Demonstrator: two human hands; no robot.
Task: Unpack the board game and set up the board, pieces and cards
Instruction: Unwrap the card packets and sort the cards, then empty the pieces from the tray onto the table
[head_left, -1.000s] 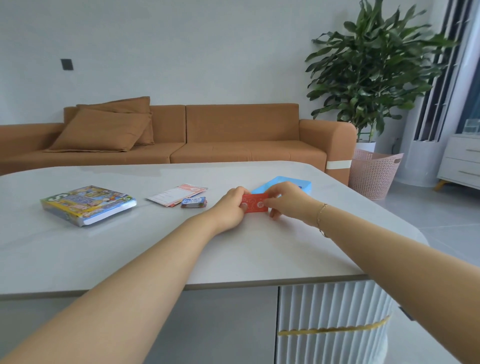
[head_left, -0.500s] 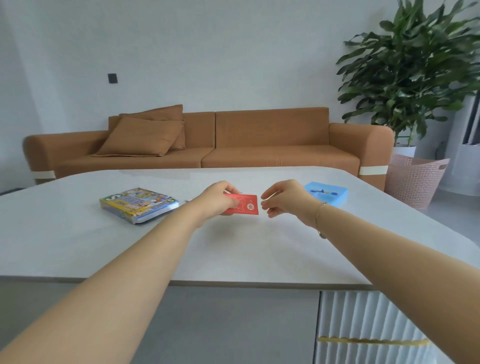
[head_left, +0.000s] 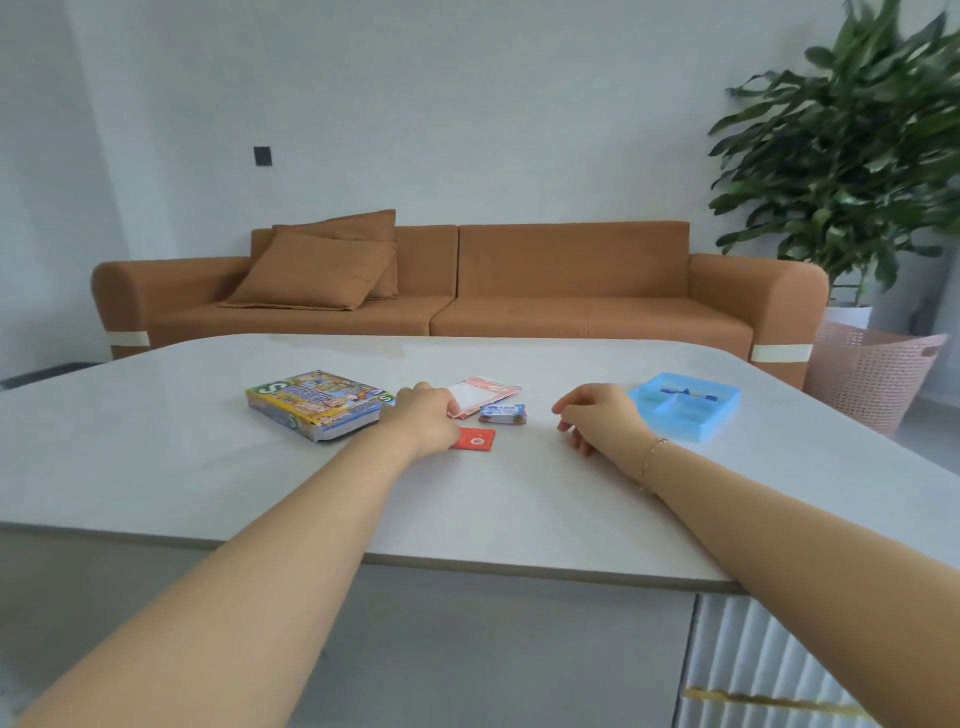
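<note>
Writing: a large "S" on the box corners; other print too small to read.
Left hand: rests on the red card; fingers hidden, grip unclear.
Right hand: loosely curled, holding nothing.
Card: flat on the table, near the card stack.
Tray: far right.

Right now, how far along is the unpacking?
Done: blue tray, small card stack and paper sheets lie out beside the game box. In hand: left hand at the red cards on the table; right hand holds nothing. Left: no board is laid out.
</note>
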